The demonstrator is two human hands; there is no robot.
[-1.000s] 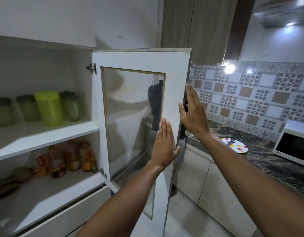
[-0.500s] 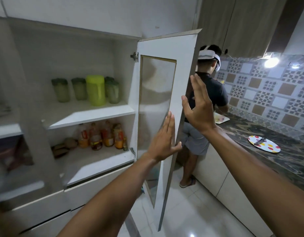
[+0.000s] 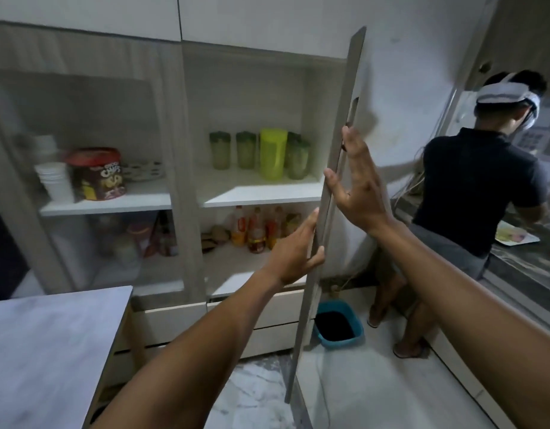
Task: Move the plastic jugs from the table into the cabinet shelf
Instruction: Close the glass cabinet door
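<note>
Several plastic jugs stand in a row on the upper cabinet shelf: a bright yellow-green jug and pale ones with dark green lids on either side of it. The cabinet door is seen edge-on, swung out from the opening. My left hand lies flat on the door's inner face with the thumb hooked around its edge. My right hand presses open-fingered on the outer face, higher up. Neither hand holds a jug.
Bottles fill the shelf below. The left cabinet, behind a shut glass door, holds a red tub and white cups. A white table corner is at lower left. A blue basin and another person are on the right.
The door has swung from facing me to edge-on. My left thumb has come around its edge. The view has turned left, bringing the left cabinet and the table corner into sight.
</note>
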